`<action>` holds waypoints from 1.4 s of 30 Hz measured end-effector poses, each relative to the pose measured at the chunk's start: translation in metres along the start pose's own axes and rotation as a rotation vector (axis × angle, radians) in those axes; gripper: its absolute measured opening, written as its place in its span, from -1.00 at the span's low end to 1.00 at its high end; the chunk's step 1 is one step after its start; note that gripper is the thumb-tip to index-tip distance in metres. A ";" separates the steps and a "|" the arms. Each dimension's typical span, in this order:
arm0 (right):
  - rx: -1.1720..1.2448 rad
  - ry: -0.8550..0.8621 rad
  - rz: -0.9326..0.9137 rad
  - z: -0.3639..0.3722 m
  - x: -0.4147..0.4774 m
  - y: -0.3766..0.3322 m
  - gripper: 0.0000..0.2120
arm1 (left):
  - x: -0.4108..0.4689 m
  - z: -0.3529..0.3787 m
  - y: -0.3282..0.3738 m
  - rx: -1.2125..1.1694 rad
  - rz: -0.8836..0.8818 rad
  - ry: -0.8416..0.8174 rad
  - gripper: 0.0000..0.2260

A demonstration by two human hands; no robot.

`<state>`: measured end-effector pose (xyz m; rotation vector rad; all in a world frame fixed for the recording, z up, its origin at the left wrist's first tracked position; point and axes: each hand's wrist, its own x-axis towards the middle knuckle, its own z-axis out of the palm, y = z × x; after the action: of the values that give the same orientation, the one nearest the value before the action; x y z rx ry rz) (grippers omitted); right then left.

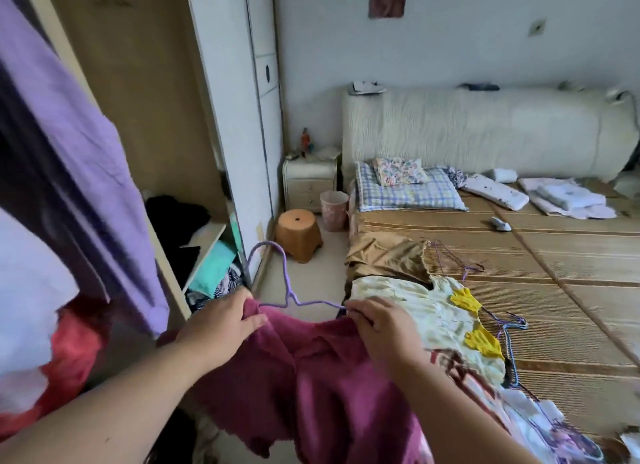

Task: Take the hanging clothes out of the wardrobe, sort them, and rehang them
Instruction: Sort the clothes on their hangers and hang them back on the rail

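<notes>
Head view, looking down: left hand point(221, 320) fingers bunch the magenta top point(311, 387) at one shoulder, right hand point(377, 328) fingers pinch the other where the purple hanger point(287, 290) wire meets it. Top hangs between wardrobe point(145, 124) and bed point(554, 290), beside a cream dress point(415, 311) lying on the mat.

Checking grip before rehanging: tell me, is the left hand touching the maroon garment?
Touching. The head view shows the left hand pinching the maroon garment at its shoulder.

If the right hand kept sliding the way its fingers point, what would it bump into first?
Probably the purple hanger: the right hand points left along the magenta garment, toward the left hand beyond it. Depth is uncertain.
</notes>
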<state>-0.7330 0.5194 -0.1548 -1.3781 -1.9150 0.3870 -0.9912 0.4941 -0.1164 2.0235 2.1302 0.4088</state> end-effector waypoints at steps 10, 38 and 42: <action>-0.052 0.210 -0.074 0.028 0.083 -0.064 -0.84 | 0.062 -0.048 -0.083 -0.137 0.058 0.064 -0.75; -0.210 -0.139 0.240 0.089 0.502 0.129 -0.83 | 0.601 -0.032 -0.040 0.067 0.362 0.115 -0.82; -0.274 -0.143 0.285 0.100 0.559 0.152 -0.83 | 0.686 -0.015 -0.035 0.055 0.462 0.109 -0.80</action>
<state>-0.7864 1.1031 -0.1025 -1.8592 -1.9431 0.3768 -1.0710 1.1751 -0.0713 2.5786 1.7256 0.5364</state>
